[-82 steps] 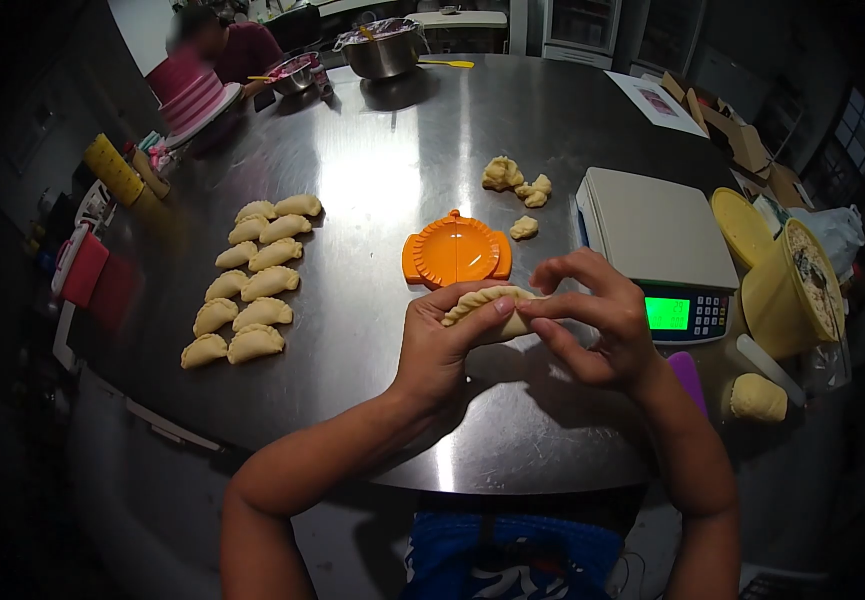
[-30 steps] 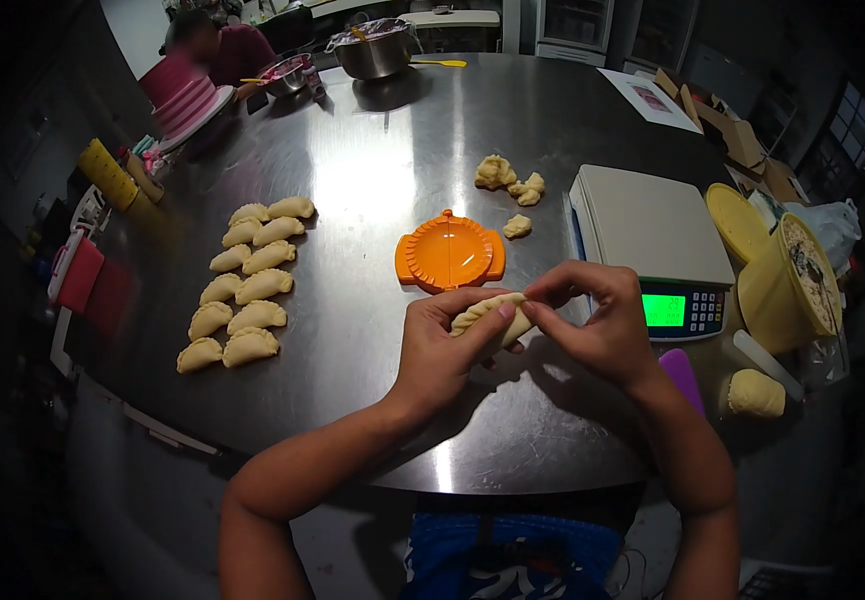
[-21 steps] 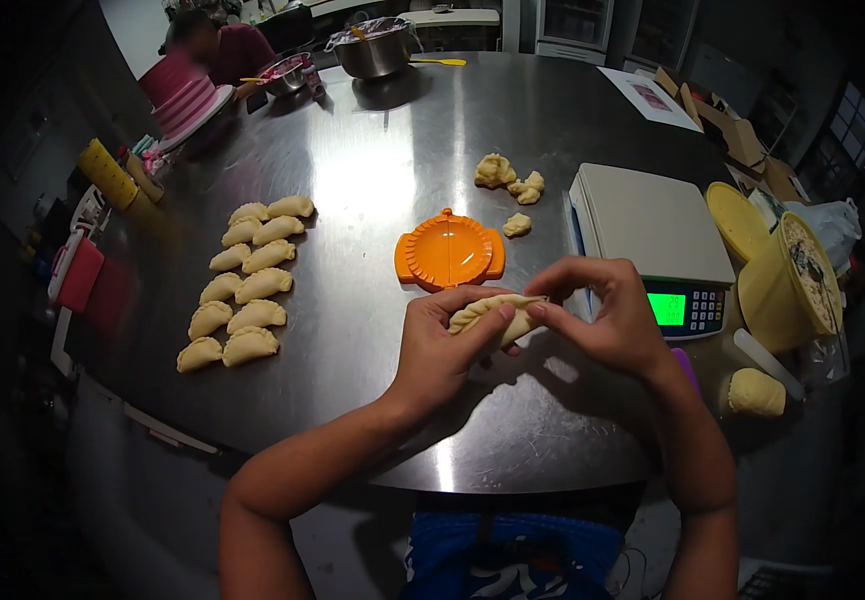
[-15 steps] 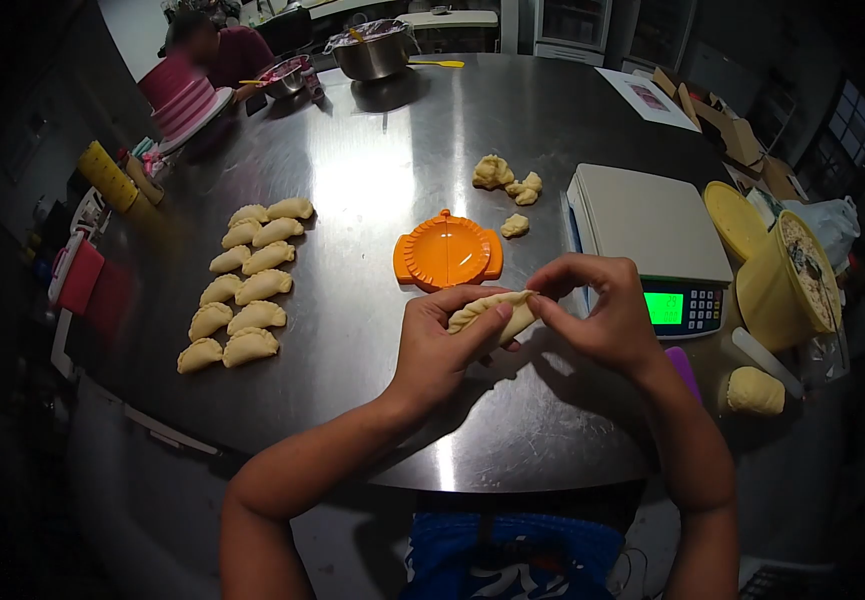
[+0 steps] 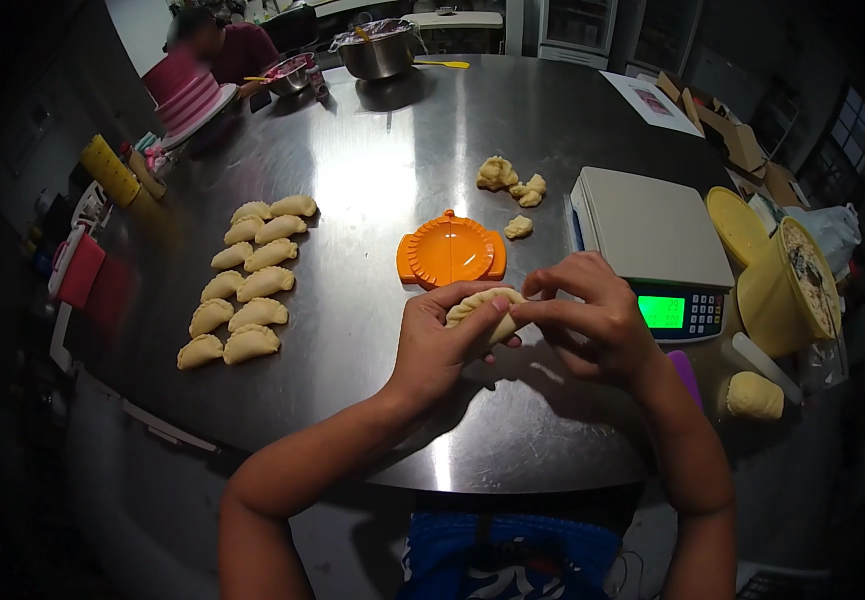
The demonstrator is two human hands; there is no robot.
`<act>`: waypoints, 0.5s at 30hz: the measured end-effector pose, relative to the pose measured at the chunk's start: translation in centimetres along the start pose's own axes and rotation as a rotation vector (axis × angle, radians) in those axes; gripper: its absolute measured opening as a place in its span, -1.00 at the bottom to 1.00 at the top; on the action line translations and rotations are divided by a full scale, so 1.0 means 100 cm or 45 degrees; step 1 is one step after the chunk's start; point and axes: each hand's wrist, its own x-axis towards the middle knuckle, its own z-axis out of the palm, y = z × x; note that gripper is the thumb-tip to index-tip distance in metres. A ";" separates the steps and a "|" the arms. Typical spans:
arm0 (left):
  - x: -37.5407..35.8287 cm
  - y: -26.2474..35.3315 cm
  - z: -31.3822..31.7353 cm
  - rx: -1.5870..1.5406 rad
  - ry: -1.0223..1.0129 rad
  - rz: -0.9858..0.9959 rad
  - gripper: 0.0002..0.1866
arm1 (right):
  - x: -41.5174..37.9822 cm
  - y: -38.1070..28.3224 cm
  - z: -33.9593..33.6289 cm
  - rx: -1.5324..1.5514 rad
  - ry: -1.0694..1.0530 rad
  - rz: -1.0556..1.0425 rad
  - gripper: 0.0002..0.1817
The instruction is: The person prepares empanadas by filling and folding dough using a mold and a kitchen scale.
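Observation:
A half-moon empanada [image 5: 470,304] with a pleated edge is cradled in my left hand [image 5: 434,338], the thumb pressed along its side. My right hand [image 5: 592,318] has its fingertips pinched at the right end of that edge; part of the dough there is hidden behind the fingers. Just beyond my hands lies an orange dumpling mold [image 5: 451,251], opened flat. To the left, several crimped empanadas [image 5: 249,285] rest in two columns on the steel table [image 5: 352,400].
Dough scraps [image 5: 497,173] lie behind the mold. A lit kitchen scale [image 5: 652,230] stands right, beside a yellow tub of filling [image 5: 790,285] and a dough block [image 5: 754,396]. At the back are a steel pot [image 5: 379,55], a pink cake [image 5: 187,90] and another person [image 5: 237,50].
My right hand has turned over, its fingers now reaching across to the empanada's edge, slightly further left. The left hand keeps its hold on the empanada.

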 end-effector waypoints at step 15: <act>-0.002 -0.001 0.001 0.050 0.005 0.098 -0.68 | -0.004 0.006 0.010 0.873 0.002 0.832 -0.80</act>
